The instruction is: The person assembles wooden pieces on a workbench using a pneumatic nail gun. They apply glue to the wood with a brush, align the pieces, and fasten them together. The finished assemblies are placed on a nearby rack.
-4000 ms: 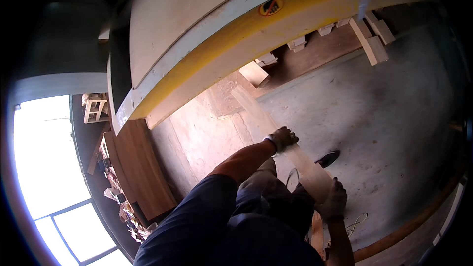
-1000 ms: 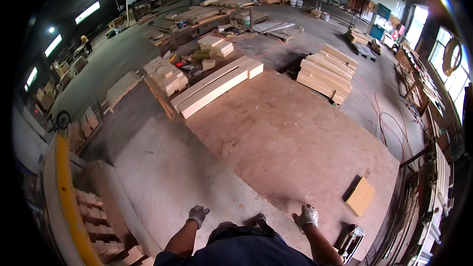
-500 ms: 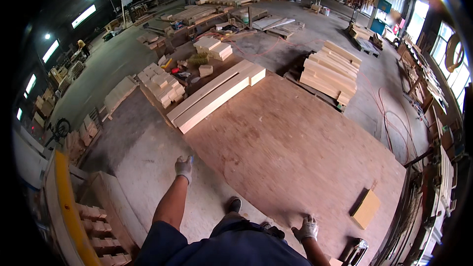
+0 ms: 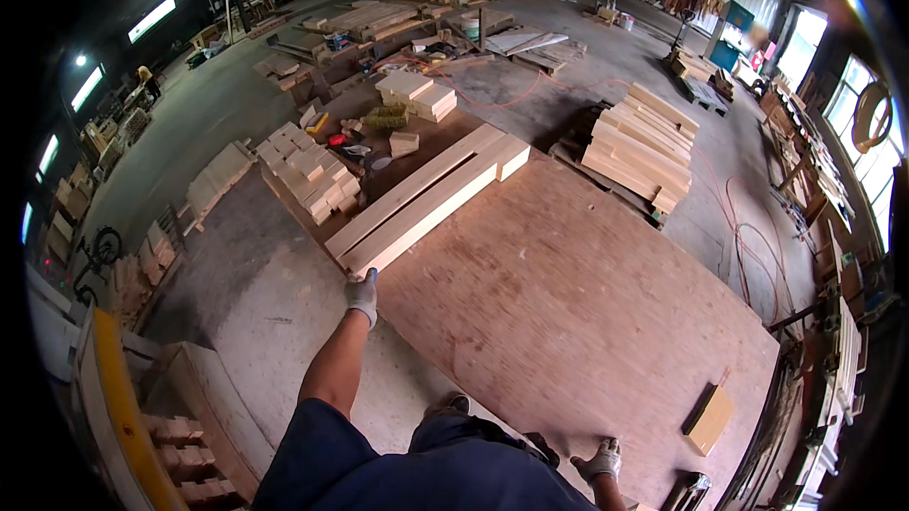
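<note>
Two long pale wooden beams [image 4: 431,203] lie side by side along the far left edge of a brown plywood table top [image 4: 530,293], a narrow gap between them. My left hand [image 4: 362,294], in a pale glove, reaches the near end of the right-hand beam. Its thumb and fingers are apart against that end, and the fingertips are partly hidden. Low on the right, my right hand [image 4: 600,463], also gloved, is over the table's near edge with its fingers spread and nothing in it. A small wooden block [image 4: 709,421] lies farther right, and a dark metal tool [image 4: 688,489] is beside that hand.
Short wooden blocks [image 4: 308,170] are stacked left of the beams, near red and yellow tools. A stack of boards [image 4: 639,146] stands beyond the table's far edge. Orange hoses [image 4: 748,227] cross the floor at right. A yellow-edged machine [image 4: 128,407] stands at near left.
My left hand has moved forward from open floor to the near end of the beam. My right hand has shifted slightly right and nearer to me. The view has tilted slightly.
</note>
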`<state>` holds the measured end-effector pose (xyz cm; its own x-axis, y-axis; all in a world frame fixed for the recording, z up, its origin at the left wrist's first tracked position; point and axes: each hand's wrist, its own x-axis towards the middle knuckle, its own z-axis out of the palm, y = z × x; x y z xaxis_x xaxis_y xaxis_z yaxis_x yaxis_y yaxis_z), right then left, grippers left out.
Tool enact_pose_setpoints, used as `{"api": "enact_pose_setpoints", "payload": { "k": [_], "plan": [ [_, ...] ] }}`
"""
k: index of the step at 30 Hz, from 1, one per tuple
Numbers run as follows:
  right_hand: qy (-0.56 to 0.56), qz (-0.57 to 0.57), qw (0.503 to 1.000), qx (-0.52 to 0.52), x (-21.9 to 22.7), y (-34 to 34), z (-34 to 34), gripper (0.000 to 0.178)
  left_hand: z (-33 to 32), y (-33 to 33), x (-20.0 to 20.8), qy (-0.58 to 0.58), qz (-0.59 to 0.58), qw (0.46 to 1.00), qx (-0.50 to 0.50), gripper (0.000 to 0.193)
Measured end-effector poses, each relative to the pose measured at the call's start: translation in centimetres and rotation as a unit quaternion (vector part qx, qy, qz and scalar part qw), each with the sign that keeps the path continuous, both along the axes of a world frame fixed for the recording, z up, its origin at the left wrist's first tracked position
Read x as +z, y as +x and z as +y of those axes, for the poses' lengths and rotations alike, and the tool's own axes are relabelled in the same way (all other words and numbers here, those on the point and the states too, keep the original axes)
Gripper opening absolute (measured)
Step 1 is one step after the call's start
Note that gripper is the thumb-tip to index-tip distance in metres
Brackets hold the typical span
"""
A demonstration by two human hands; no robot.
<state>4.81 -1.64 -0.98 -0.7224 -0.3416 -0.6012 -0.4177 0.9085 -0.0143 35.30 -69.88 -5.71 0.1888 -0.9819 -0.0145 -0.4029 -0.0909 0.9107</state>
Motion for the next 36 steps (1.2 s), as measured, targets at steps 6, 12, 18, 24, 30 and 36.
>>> {"api": "enact_pose_setpoints", "payload": {
  "k": [6,12,18,24,30,36],
  "plan": [
    [0.011,-0.004,1.000,-0.020,0.8,0.0,-0.8,0.125,1.1,-3.2,2.9,0.011,-0.197,0.980,0.027,0.079],
    [-0.022,0.014,1.000,-0.013,-0.9,0.1,0.0,0.128,-1.7,-2.0,4.0,0.086,-0.190,0.973,0.098,0.091],
    [-0.012,0.034,0.999,-0.034,-0.6,0.6,0.2,0.125,-0.2,-4.6,5.0,0.094,-0.132,0.983,0.092,0.091],
    [0.008,0.025,0.999,-0.018,-0.3,0.5,-0.7,0.126,3.9,-4.2,4.7,0.048,-0.160,0.986,-0.016,0.070],
    [0.010,0.018,0.999,-0.045,-0.4,0.4,-0.8,0.126,3.8,-6.4,5.7,-0.060,-0.398,0.908,-0.115,0.078],
    [0.007,0.009,0.999,-0.050,0.1,0.6,-1.4,0.124,-1.5,-9.0,8.4,0.040,-0.471,0.849,-0.237,0.117]
  ]
}}
